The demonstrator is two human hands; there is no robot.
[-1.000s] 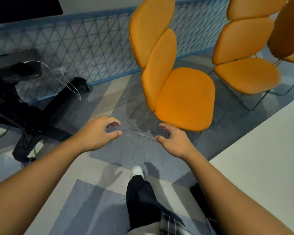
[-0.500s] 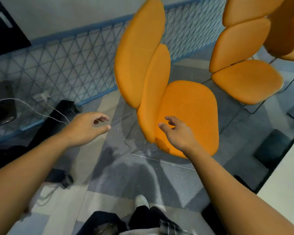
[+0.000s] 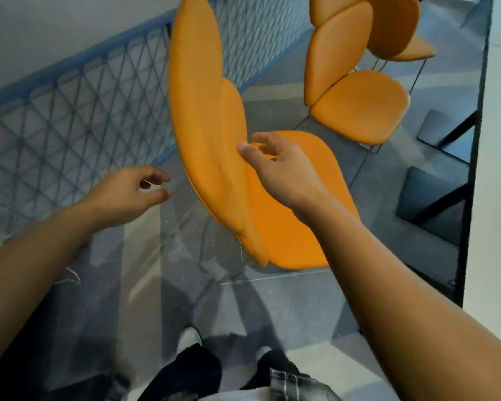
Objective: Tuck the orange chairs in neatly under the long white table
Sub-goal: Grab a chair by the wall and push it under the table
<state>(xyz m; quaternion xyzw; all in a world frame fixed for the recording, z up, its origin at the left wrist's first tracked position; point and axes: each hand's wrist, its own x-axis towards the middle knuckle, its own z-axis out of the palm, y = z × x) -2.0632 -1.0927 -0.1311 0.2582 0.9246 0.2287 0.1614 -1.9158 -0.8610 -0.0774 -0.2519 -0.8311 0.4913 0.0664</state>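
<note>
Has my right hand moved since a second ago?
Yes. The right hand went forward, from short of the nearest orange padded chair to over its seat, by the backrest.

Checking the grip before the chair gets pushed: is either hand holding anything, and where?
Nothing is held. The left hand is open beside the near chair; the right hand is open over its seat, thumb by the back pad.

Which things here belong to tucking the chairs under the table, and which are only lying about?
Belong to the job:
nearest orange chair
second orange chair
third orange chair
white table
left hand
right hand

Only lying about:
blue mesh railing
white cable on the floor
</note>
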